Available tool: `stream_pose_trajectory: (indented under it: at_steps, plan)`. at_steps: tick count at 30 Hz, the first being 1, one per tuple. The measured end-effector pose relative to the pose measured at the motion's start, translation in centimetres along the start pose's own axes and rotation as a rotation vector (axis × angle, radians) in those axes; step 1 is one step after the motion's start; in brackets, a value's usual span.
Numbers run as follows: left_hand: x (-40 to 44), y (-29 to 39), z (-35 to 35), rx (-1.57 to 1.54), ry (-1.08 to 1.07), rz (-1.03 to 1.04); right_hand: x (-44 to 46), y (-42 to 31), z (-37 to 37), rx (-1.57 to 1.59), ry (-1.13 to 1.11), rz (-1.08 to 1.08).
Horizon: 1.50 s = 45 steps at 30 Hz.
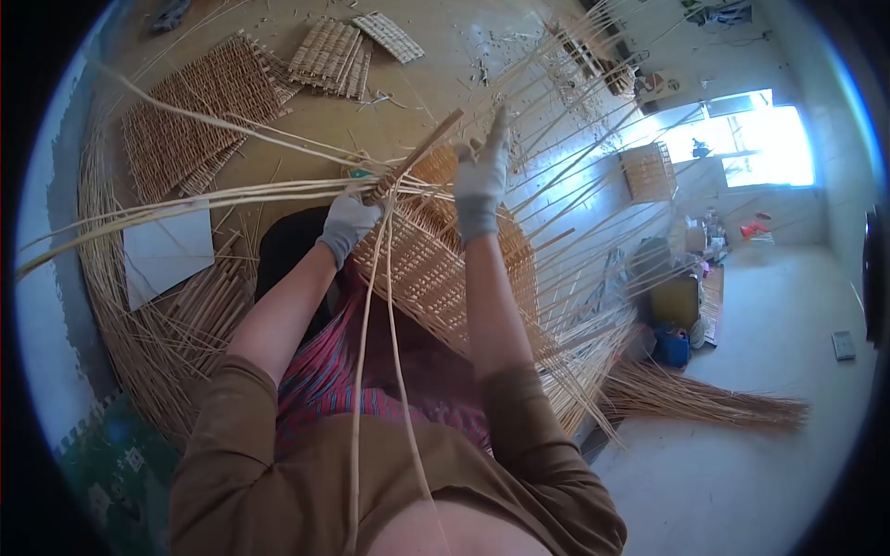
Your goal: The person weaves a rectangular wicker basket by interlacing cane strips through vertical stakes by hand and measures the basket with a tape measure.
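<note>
A half-woven wicker basket [431, 269] rests against my lap, with long loose canes fanning out from its rim. My left hand [350, 219], in a white-and-grey work glove, is closed around the canes at the basket's near left corner. A thicker brown stick [428, 144] slants up from that corner. Several pale canes [269, 192] run leftward past the hand, and two others hang down over my body. Gloved as well, my right hand [482, 181] is raised over the basket's far side, fingers stretched upward; nothing shows in it.
Woven wicker panels [190, 116] and a smaller stack of panels [326, 57] lie on the floor ahead. Bundled canes [120, 278] curve along the left wall beside a white board [169, 252]. Another cane bundle [705, 397] lies right. A finished-looking basket [649, 171] stands near the window.
</note>
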State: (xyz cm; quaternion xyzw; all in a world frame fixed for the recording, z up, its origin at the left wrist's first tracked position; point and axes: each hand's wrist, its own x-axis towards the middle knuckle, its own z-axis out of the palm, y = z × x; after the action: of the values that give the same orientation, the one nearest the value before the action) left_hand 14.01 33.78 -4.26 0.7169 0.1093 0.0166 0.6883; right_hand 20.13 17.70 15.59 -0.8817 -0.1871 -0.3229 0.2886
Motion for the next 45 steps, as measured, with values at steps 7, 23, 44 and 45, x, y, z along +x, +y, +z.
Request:
stream_pose_trajectory:
  at_steps: [7, 23, 44, 45]
  plan:
    - [1.2, 0.6, -0.2, 0.402, -0.128, -0.139, -22.5, 2.8, -5.1, 0.604, 0.018, 1.108]
    - [0.4, 1.6, 0.6, 0.227, 0.079, 0.0, -9.6, -0.2, 0.4, 0.026, -0.568, 0.472]
    - [-8.6, 13.0, 10.5, 0.752, -0.085, 0.171, -20.8, 12.1, -11.1, 0.647, 0.405, 0.657]
    - [-9.4, 13.3, 11.1, 0.861, -0.056, 0.522, -21.2, 12.4, -11.9, 0.63, 0.412, 0.648]
